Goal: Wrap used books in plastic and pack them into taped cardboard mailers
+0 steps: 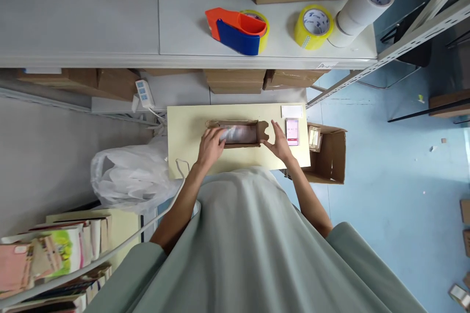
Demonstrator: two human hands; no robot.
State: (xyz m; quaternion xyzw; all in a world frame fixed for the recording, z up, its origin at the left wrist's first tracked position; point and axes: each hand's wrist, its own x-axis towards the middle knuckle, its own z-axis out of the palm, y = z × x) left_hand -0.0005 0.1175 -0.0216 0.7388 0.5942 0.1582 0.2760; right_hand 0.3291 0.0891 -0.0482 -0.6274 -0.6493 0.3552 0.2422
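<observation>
A narrow open cardboard box (240, 145) lies lengthwise on a pale yellow tabletop (183, 117). Inside it rests a long item in cloudy, shiny wrapping (238, 134); what it is cannot be made out. My left hand (212, 146) grips the box's left end, fingers curled over it and its thumb by the near wall. At the other end a cardboard flap (263, 130) sticks out to the right. My right hand (279, 145) is beside that flap, fingers spread, thumb close to or touching its near corner. Nothing shows in its grasp.
A phone with a pink screen (292, 132) and a white label (292, 111) lie right of the box. An orange-blue tape dispenser (237, 29) and yellow tape (314, 27) stand on the shelf above. A carton (336, 156) sits right; a white plastic bag (128, 171) left.
</observation>
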